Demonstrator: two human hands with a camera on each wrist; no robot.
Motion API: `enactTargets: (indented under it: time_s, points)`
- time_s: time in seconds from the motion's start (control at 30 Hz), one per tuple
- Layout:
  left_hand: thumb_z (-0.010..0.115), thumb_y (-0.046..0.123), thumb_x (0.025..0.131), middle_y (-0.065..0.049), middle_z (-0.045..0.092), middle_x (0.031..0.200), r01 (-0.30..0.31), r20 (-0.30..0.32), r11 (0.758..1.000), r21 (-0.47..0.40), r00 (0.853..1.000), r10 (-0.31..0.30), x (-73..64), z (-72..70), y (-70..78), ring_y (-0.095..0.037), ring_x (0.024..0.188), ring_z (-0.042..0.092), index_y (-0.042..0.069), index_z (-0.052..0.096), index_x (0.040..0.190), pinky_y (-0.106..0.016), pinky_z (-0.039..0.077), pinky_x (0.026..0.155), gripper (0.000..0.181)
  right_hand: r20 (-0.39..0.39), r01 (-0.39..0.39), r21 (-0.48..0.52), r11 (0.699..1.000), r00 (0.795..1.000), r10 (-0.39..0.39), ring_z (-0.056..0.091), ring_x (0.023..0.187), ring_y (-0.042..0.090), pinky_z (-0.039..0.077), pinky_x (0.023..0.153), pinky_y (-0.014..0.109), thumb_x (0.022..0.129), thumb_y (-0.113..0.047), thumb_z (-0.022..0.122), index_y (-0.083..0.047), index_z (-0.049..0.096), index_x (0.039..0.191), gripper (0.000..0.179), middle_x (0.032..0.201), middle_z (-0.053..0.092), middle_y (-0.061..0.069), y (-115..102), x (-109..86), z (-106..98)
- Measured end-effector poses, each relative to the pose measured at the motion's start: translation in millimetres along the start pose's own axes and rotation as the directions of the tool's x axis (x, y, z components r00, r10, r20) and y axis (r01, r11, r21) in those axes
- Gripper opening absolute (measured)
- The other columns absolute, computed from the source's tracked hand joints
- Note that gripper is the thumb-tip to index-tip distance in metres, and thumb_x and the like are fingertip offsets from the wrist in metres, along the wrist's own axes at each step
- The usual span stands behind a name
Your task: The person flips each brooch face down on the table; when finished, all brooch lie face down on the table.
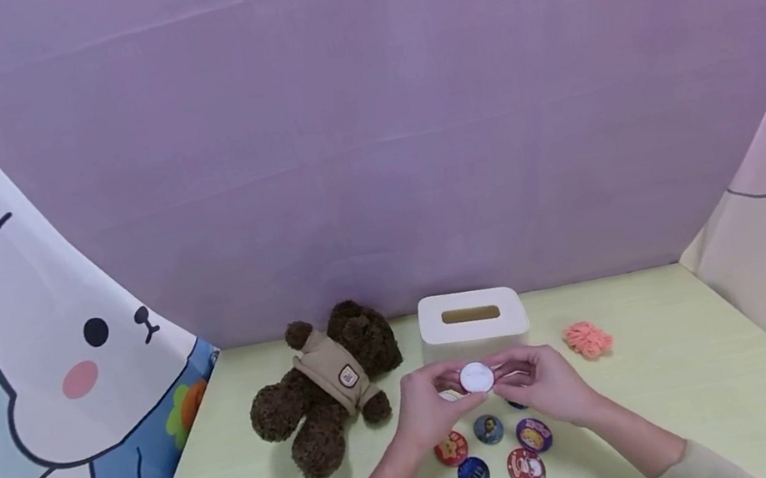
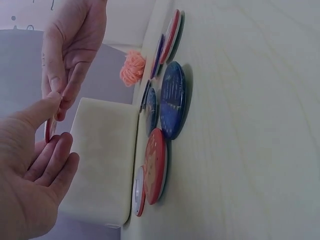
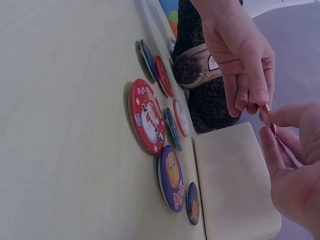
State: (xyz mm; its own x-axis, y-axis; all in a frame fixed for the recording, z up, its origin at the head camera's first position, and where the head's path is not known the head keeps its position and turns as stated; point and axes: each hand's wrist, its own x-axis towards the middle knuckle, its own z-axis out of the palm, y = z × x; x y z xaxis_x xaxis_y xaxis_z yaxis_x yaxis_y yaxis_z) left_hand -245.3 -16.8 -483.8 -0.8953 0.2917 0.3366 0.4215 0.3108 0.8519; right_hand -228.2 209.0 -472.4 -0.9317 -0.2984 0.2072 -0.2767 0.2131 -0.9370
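Note:
Both hands hold one round button badge (image 1: 477, 377) between them, raised over the table, with its white face towards the head camera. Its rim looks red in the left wrist view. On the badge's left side, my left hand (image 1: 427, 411) pinches the edge with thumb and fingers; my right hand (image 1: 554, 389) pinches the opposite edge. Beneath them lie several more badges: a red one with a bear (image 1: 452, 448), a dark blue one (image 1: 474, 475), a red cartoon one (image 1: 526, 468), a purple one (image 1: 534, 434) and a blue portrait one (image 1: 488, 429). A white-faced badge (image 2: 139, 192) is partly hidden by the left hand.
Behind the hands stands a white tissue box (image 1: 472, 314) with a slot on top. A brown teddy bear (image 1: 334, 382) in a beige top lies to the left. Right of the box is a coral yarn bundle (image 1: 587, 340). Purple cloth (image 1: 368, 148) hangs along the table's back edge.

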Motion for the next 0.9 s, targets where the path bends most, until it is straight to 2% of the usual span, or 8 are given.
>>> enactTargets:
  time_s: [0.1,0.27,0.47,0.73,0.9]
  points:
    - [0.094,0.016,0.080,-0.008,0.083,0.097,0.003,0.037,1.000,-0.009,0.999,-0.002,0.2,-0.9,-2.3,-0.008,0.082,0.077,0.005,0.079,0.117,-0.027,0.065,0.080,0.041,0.013,0.010,-0.011,1.000,1.000,-0.010,0.078,0.102,0.019,0.064,0.088,0.024,0.090,0.004,0.079,0.014,0.068,0.124,0.038,0.119,0.073,0.032,0.6,0.3,-0.3]
    - [0.090,0.011,0.084,-0.011,0.083,0.100,-0.029,0.105,1.000,0.006,0.994,0.028,0.6,-2.1,-7.6,-0.009,0.084,0.078,0.001,0.077,0.119,-0.032,0.066,0.087,0.038,0.024,0.002,-0.042,0.999,1.000,-0.001,0.078,0.101,0.026,0.065,0.087,0.024,0.089,0.003,0.081,0.014,0.069,0.123,0.037,0.117,0.074,0.030,3.1,2.4,-2.4]
    - [0.088,0.014,0.088,-0.007,0.083,0.105,-0.045,0.134,0.992,0.114,0.991,0.030,2.2,1.5,-14.1,-0.012,0.089,0.078,0.006,0.079,0.119,-0.029,0.065,0.088,0.034,0.048,0.037,-0.135,0.990,0.998,-0.031,0.078,0.097,0.023,0.065,0.086,0.025,0.086,0.001,0.085,0.009,0.072,0.120,0.037,0.113,0.076,0.024,14.3,5.1,-5.2]
    - [0.091,0.018,0.086,-0.005,0.079,0.108,-0.043,0.137,0.959,0.282,0.991,0.004,1.9,7.9,-17.8,-0.011,0.090,0.071,0.012,0.081,0.118,-0.022,0.061,0.080,0.034,0.079,0.096,-0.305,0.947,0.994,-0.076,0.077,0.092,0.022,0.066,0.082,0.028,0.086,-0.010,0.088,-0.002,0.077,0.114,0.031,0.107,0.078,0.012,24.2,8.3,-3.0]
    - [0.090,0.023,0.087,-0.002,0.080,0.107,-0.087,0.159,0.927,0.365,0.987,0.030,4.3,11.6,-22.0,-0.009,0.089,0.068,0.014,0.081,0.118,-0.018,0.054,0.080,0.033,0.093,0.145,-0.398,0.906,0.989,-0.117,0.078,0.091,0.022,0.067,0.079,0.031,0.088,-0.011,0.087,-0.006,0.078,0.111,0.026,0.104,0.079,0.009,25.8,9.1,0.1]
